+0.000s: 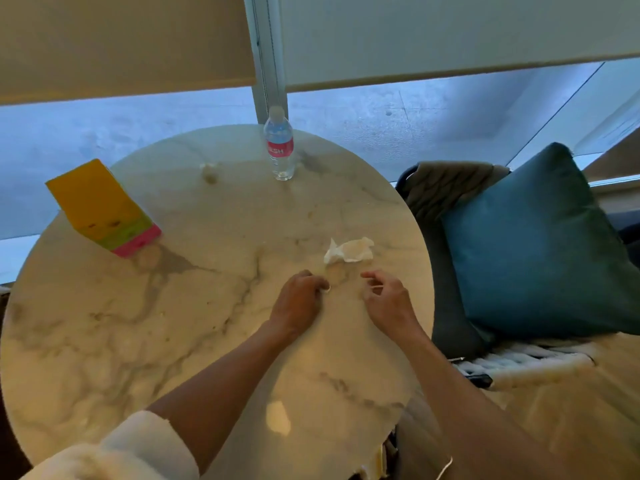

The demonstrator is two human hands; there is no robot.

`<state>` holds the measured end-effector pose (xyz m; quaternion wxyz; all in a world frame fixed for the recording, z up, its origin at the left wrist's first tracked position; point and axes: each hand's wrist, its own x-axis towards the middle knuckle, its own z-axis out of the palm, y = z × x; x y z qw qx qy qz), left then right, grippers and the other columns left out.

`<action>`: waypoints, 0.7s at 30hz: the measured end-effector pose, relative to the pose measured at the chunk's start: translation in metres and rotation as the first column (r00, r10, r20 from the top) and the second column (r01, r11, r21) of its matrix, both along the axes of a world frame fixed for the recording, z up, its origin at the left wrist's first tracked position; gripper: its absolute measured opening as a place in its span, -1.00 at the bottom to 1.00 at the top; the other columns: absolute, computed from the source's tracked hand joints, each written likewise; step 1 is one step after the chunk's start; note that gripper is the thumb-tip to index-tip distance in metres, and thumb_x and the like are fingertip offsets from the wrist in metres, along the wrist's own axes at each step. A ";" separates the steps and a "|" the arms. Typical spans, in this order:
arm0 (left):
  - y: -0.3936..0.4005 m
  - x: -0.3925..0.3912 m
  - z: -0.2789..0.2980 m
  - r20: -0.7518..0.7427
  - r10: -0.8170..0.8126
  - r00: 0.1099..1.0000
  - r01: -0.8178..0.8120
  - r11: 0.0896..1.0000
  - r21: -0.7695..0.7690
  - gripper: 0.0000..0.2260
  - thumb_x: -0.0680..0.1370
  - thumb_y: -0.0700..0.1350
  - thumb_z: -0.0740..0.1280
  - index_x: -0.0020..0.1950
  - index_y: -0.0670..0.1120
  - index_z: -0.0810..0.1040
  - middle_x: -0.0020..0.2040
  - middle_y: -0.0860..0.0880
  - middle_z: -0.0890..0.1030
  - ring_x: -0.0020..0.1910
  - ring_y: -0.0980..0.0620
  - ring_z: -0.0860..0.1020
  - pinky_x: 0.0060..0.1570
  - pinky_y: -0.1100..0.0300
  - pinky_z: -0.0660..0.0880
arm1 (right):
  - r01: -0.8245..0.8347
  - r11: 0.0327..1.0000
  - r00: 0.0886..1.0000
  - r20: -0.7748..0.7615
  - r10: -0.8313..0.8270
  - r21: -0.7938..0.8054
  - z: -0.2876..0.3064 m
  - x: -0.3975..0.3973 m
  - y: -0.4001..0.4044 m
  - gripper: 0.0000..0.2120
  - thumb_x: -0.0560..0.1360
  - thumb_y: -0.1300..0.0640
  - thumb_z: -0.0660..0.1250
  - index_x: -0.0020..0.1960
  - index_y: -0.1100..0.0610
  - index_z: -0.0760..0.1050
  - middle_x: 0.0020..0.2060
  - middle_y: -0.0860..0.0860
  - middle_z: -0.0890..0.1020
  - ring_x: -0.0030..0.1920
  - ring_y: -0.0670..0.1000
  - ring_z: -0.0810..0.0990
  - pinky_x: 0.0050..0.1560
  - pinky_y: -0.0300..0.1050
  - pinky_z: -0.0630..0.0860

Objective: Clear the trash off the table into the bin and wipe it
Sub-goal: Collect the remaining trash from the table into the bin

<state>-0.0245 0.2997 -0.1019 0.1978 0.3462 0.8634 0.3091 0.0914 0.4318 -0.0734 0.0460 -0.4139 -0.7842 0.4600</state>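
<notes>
A crumpled white tissue (349, 250) lies on the round marble table (104, 341), right of centre. Just short of it, my left hand (301, 299) rests on the tabletop with its fingers curled under. A tiny white speck shows at its fingertips, too small to identify. My right hand (384, 296) hovers beside it, below the tissue, fingers loosely curled and holding nothing that I can see. Neither hand touches the tissue. A small beige crumpled scrap (209, 172) sits toward the far side. A clear water bottle (280, 143) with a pink label stands upright at the far edge.
A yellow, green and pink box (100, 206) leans at the table's left edge. To the right stands a chair with a teal cushion (533, 244) and a grey throw (446, 188). Behind the table are windows with lowered blinds. No bin or cloth is in view.
</notes>
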 end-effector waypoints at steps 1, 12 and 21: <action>-0.004 -0.003 0.001 0.023 0.035 0.999 -0.035 0.999 0.026 -0.76 0.47 -0.35 0.30 -0.02 -0.12 0.69 -0.10 -0.11 0.61 -0.11 -0.08 0.58 -0.06 0.19 0.45 | -0.009 0.999 1.000 0.002 0.009 0.052 -0.002 -0.011 0.001 -0.72 0.53 0.20 0.26 0.22 0.10 0.55 0.08 0.05 0.58 0.05 0.00 0.55 0.01 -0.28 0.41; -0.079 0.008 0.019 0.255 0.314 0.914 -0.344 0.935 0.082 -0.79 0.46 -0.22 0.40 -0.18 0.13 0.63 -0.28 0.04 0.57 -0.30 0.22 0.47 -0.25 0.44 0.36 | -0.167 0.929 0.968 0.236 0.090 0.329 -0.043 -0.078 0.013 -0.70 0.47 0.03 0.32 0.18 0.02 0.60 0.19 0.18 0.46 0.19 0.23 0.47 0.24 -0.04 0.41; -0.100 0.078 0.036 0.443 0.272 0.854 -0.353 0.929 0.111 -0.88 0.48 -0.16 0.44 -0.08 0.05 0.58 -0.32 -0.01 0.51 -0.37 0.17 0.42 -0.29 0.34 0.40 | -0.014 0.966 0.994 -0.097 0.041 0.260 -0.032 -0.014 -0.004 -0.92 0.40 0.27 0.39 -0.13 0.14 0.56 -0.21 0.01 0.58 -0.20 0.00 0.52 -0.29 -0.24 0.38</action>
